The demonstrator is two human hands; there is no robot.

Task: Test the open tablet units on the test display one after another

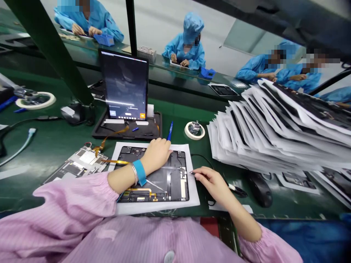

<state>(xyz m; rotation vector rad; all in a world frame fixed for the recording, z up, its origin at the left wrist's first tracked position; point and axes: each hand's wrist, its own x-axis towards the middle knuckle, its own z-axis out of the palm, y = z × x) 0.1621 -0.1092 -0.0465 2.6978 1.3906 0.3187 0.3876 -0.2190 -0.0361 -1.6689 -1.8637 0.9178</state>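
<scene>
An opened tablet housing (161, 179) lies on a white sheet (194, 199) in front of me, its inner boards and ribbon cables exposed. My left hand (157, 155), with a blue wrist strap (140, 172), bears on the top edge of the housing. Its thumb is on the inside, and the other fingers bend out of sight over the edge. Just beyond it lies a blue pen (170, 130). My right hand (210, 180) pinches a small dark cable plug (192, 172) beside the housing's right edge, near a small circuit board (183, 171). Whether the plug touches the housing, I cannot tell.
A lit tablet screen (126, 87) stands in a black tray (152, 135), linked by orange ribbon cables to an opened device (87, 160). Tape rolls (194, 137), a mouse (259, 188) and a tall stack of sheet-wrapped panels (274, 131) surround the work. Co-workers (189, 44) sit opposite.
</scene>
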